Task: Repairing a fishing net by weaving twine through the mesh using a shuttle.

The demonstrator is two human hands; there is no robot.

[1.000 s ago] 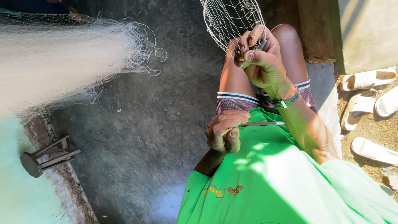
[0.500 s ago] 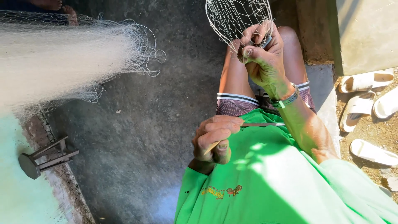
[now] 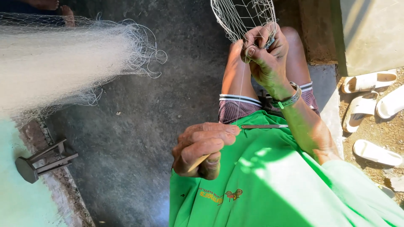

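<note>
Pale monofilament netting (image 3: pixel 54 63) lies heaped at the far left on the concrete floor (image 3: pixel 168 126), well apart from the work; below it a small dark metal stand (image 3: pixel 38 162) rests on its side at the floor's edge.

Change since the previous half second: the left hand (image 3: pixel 204 149) has drawn back toward the body and now sits lower in view, just above the green shirt (image 3: pixel 269 185). It is closed in a fist around a light wooden netting needle (image 3: pixel 198 162), of which only a short length shows. A thin line (image 3: pixel 241 90) runs taut from this hand up to the mesh — in my judgement the stroke has pulled a knot tight.

The right hand (image 3: pixel 265 52) has stayed at the knee, fingers pinched shut on the lower edge of the net section (image 3: pixel 244 17) that hangs from the top of the frame. A wristband (image 3: pixel 288 100) sits on that wrist. A slim dark tool (image 3: pixel 265 126) lies across the lap, untouched.

Surroundings, right side: a concrete block (image 3: pixel 370 33) and several white sandals (image 3: pixel 370 82) on bare ground — clear of the hands. Obstruction: none between the hands; the line has a free run over the thigh.
</note>
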